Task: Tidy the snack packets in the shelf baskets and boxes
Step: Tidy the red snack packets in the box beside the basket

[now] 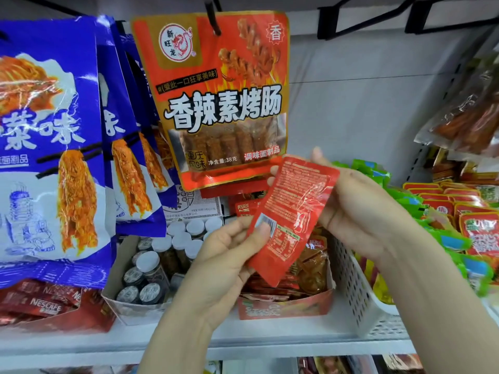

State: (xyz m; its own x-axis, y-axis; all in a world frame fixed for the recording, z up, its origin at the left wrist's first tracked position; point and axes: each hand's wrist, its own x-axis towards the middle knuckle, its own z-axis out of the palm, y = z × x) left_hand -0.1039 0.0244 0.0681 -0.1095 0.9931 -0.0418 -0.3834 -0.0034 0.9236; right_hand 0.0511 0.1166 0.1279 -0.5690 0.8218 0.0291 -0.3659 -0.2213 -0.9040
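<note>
A small red snack packet (293,211), its printed back with a barcode facing me, is held tilted above a red cardboard box (283,306) full of similar red and orange packets. My left hand (229,255) pinches its lower left edge, thumb over the barcode. My right hand (359,201) grips its upper right end, with fingertips showing past the top edge. A white perforated basket (353,282) to the right holds green and yellow packets.
A large red sausage-snack bag (216,98) hangs from a hook just above the hands. Blue noodle-snack bags (54,136) hang at left. A box of small lidded jars (162,263) and Nescafe sachets (40,300) sit on the white shelf (189,338). Red packets (464,211) fill the far right.
</note>
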